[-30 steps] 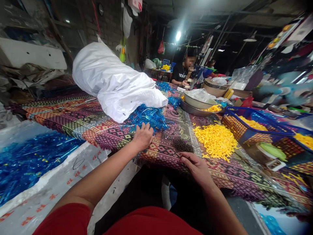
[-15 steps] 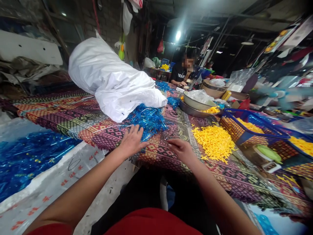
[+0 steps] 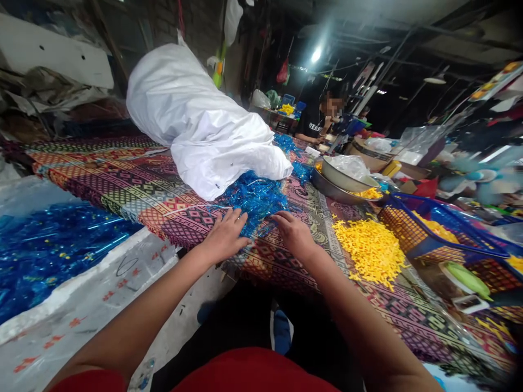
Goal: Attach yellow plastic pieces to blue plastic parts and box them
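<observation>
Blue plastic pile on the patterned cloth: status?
Left hand and right hand on the near edge of the blue plastic pile. Fingers touching, no clear grip. White sack against the far side. Nothing between hands and pile.

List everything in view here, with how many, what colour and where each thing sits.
White woven sack: one, white, on the tablecloth.
Patterned tablecloth: one, multicoloured, covering the table.
Blue plastic pieces: one heap, blue, beside the sack.
Yellow plastic pieces: one heap, yellow, on the tablecloth, right of the hands.
Stacked bowls: two, grey and pale, beyond the yellow heap.
Mesh basket: one, orange with blue rim, far right.
Co-worker: one, dark shirt, far end.
Left hand: one, touching the blue heap.
Right hand: one, touching the blue heap.
</observation>
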### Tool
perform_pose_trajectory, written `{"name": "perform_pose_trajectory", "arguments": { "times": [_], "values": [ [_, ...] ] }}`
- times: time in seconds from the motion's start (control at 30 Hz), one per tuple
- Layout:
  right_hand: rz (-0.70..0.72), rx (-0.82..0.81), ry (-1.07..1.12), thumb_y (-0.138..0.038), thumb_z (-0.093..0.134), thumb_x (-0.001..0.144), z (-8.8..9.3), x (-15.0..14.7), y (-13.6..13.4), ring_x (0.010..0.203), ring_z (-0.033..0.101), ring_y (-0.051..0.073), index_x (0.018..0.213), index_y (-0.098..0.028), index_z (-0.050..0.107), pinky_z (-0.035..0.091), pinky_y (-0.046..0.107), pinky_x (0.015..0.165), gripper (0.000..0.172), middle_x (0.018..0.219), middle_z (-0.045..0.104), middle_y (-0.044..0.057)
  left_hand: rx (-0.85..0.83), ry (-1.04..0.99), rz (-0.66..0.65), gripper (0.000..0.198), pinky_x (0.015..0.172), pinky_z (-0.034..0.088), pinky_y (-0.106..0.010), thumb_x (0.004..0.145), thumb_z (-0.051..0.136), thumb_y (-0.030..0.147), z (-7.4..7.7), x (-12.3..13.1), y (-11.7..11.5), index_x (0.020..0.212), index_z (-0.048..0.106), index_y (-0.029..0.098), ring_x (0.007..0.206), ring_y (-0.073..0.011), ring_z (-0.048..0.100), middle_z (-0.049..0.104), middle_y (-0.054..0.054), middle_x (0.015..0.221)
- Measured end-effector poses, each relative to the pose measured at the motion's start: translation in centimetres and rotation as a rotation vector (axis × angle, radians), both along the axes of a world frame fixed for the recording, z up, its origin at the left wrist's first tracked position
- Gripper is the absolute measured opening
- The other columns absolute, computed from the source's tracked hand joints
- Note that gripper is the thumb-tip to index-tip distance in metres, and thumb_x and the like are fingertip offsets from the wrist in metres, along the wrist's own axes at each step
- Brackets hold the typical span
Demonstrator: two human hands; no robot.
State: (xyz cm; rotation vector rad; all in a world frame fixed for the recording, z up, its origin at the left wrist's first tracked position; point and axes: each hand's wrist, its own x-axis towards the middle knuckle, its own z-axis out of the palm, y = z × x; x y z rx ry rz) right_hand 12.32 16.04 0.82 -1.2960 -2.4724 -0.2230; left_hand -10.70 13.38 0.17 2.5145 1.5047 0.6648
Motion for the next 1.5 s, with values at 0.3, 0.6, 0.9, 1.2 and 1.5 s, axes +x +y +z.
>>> {"name": "perform_pose_trajectory", "arguments": {
  "times": [0.3,0.6,0.9,1.2,1.5],
  "values": [
    [0.224,0.165,-0.021,-0.013,0.043,0.085,3.2,-1.7,-2.3,0.107,0.052,0.024,0.128,-0.020,0.047,0.046,0.039,0.088,0.043,0.128,0.050,0.011,-0.559,-0.896,-0.102,0.015,0.054,0.050,-0.028,0.074,0.051,0.019,2.1,4.3,-1.1,0.088,0.056,0.015,0.058,-0.0152,0.061,0.062,-0.002,0.071],
    [-0.126,0.023,-0.009,-0.028,0.050,0.085,1.0,-0.8,3.1,0.109,0.048,0.028,0.126,-0.017,0.048,0.042,0.043,0.089,0.043,0.119,0.057,0.012,-0.841,-1.414,-0.156,0.019,0.050,0.048,-0.025,0.068,0.061,0.018,-0.2,2.4,-1.3,0.086,0.058,0.013,0.055,-0.0158,0.063,0.061,-0.001,0.060],
    [-0.122,-0.047,-0.163,-0.023,0.050,0.082,0.6,-0.8,3.2,0.096,0.050,0.026,0.116,-0.015,0.053,0.043,0.038,0.080,0.035,0.104,0.056,0.013,-0.805,-1.518,-0.133,0.021,0.057,0.053,-0.031,0.064,0.067,0.017,-0.7,2.9,-0.2,0.084,0.060,0.012,0.066,-0.0203,0.066,0.063,-0.003,0.073],
    [0.184,0.007,0.222,-0.004,0.040,0.078,-1.2,2.4,0.5,0.104,0.049,0.021,0.108,-0.018,0.054,0.044,0.039,0.090,0.036,0.105,0.054,0.011,-0.769,-1.704,-0.147,0.019,0.064,0.054,-0.040,0.067,0.066,0.018,0.3,2.4,-1.0,0.083,0.057,0.013,0.068,-0.0235,0.067,0.064,-0.003,0.065],
    [-0.186,-0.083,0.446,-0.027,0.047,0.084,-0.2,3.2,-3.8,0.077,0.062,0.018,0.095,-0.018,0.062,0.049,0.030,0.069,0.021,0.085,0.066,0.007,-0.718,-1.715,0.042,0.019,0.057,0.053,-0.031,0.068,0.063,0.018,1.4,2.6,-2.9,0.084,0.054,0.014,0.058,-0.0183,0.065,0.059,0.001,0.059]
  ]
}}
